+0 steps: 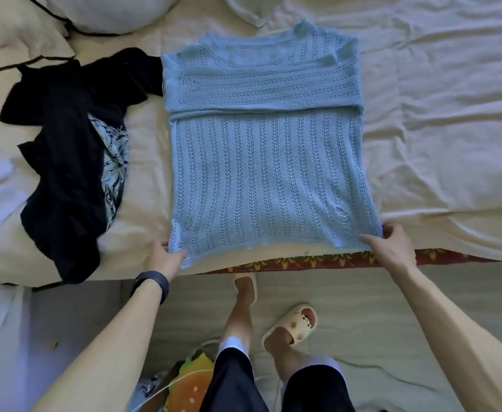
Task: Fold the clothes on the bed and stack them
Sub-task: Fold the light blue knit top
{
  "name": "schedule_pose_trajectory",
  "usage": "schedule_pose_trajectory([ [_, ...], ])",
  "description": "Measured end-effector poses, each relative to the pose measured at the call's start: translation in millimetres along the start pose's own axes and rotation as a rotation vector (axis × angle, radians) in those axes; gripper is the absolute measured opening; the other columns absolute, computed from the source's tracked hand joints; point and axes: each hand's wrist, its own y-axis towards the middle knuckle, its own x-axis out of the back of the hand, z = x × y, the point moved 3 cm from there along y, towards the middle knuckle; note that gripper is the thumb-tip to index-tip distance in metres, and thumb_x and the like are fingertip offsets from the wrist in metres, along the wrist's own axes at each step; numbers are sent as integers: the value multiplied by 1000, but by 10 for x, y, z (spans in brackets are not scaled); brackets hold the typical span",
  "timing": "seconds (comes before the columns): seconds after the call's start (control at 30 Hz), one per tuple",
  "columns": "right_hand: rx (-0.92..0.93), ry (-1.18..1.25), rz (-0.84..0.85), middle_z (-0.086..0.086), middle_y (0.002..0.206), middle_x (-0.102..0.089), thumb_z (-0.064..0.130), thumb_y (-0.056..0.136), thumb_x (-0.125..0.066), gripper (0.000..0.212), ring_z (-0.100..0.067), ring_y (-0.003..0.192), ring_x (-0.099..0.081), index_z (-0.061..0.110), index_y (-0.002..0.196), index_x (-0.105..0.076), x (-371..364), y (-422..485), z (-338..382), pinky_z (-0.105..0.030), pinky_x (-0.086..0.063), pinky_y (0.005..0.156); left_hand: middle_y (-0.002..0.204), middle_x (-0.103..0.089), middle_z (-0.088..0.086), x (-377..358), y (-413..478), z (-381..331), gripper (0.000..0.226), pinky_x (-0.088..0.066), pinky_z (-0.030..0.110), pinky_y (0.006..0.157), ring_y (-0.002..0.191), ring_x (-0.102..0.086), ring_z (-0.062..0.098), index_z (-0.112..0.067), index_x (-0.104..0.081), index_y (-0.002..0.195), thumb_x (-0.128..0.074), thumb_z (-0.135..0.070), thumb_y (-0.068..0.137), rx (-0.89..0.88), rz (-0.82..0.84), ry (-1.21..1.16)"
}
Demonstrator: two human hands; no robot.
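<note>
Cream bed sheet (437,129) underneath, blue knit sweater (267,162) spread flat; left hand (163,257) and right hand (392,248) pinch its 2 hem corners, black shirt (65,162) beside.

The blue sweater (267,173) hem hides part of the fingers of the left hand (164,257) and right hand (394,248), the black garment (65,173) left of them folds over its print (114,162), and the pillow (110,10) beyond is cropped.
</note>
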Motion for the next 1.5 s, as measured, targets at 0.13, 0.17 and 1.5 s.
schedule_pose_trajectory([
  [0.13,246,1,-295,-12,112,-58,48,84,-70,52,-33,111,-52,9,116,-56,35,89,431,-51,-44,99,123,-54,12,44,64,-359,55,-46,44,93,112,-54,36,-13,-44,125,-74,-23,79,-80,-282,40],
  [0.17,296,28,-310,-9,111,-56,51,87,-67,53,-31,108,-52,9,118,-54,32,131,557,-50,-45,97,126,-53,15,74,87,-493,50,-45,46,96,116,-52,37,-13,-47,124,-70,-24,80,-116,-361,44],
  [1.5,-135,818,99,-4,87,-63,19,101,-64,5,-16,69,-61,14,103,-62,560,-873,-351,-29,-51,64,89,-72,1,341,-1224,268,20,-48,21,49,70,-65,13,-18,-66,105,-75,-29,90,121,-6,-786],
])
